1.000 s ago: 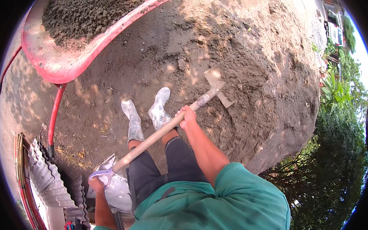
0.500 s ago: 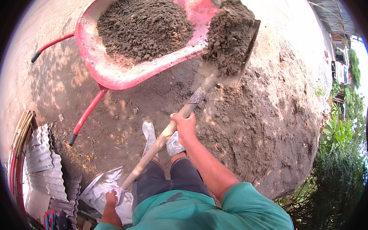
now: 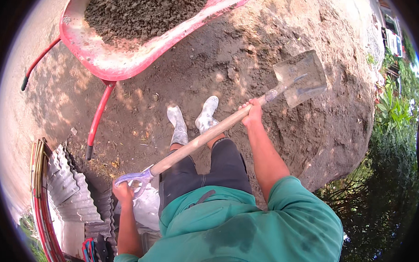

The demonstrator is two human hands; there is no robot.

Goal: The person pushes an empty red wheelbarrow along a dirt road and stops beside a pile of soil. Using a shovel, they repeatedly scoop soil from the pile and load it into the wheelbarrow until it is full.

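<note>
A shovel (image 3: pixel 197 142) gripped two-handed on a slant

My left hand (image 3: pixel 123 191) is closed around the pale purple D-shaped grip (image 3: pixel 138 175), down by my left side. My right hand (image 3: pixel 253 113) wraps the wooden shaft (image 3: pixel 228 122) near the blade (image 3: pixel 300 78), fingers curled over it. Between them the shovel crosses in front of my dark shorts (image 3: pixel 179 176), rising from lower left to upper right. Its squarish blade is out ahead on my right, over the rough brown mound (image 3: pixel 329 128), dirt smeared on the metal; whether it touches the soil I cannot tell.

My splattered whitish boots (image 3: pixel 176 123) stand side by side on the ground (image 3: pixel 141 96). Ahead on my left sits a red wheelbarrow (image 3: pixel 112 70), dark crumbly earth (image 3: pixel 139 13) heaped in it. Nearer, on the same side, I have corrugated sheets (image 3: pixel 71 186) beside a bundle of long thin poles (image 3: pixel 40 194), and a crumpled whitish sack (image 3: pixel 146 209) close to my left leg. Leafy greenery (image 3: pixel 387 183) fills the far right.
</note>
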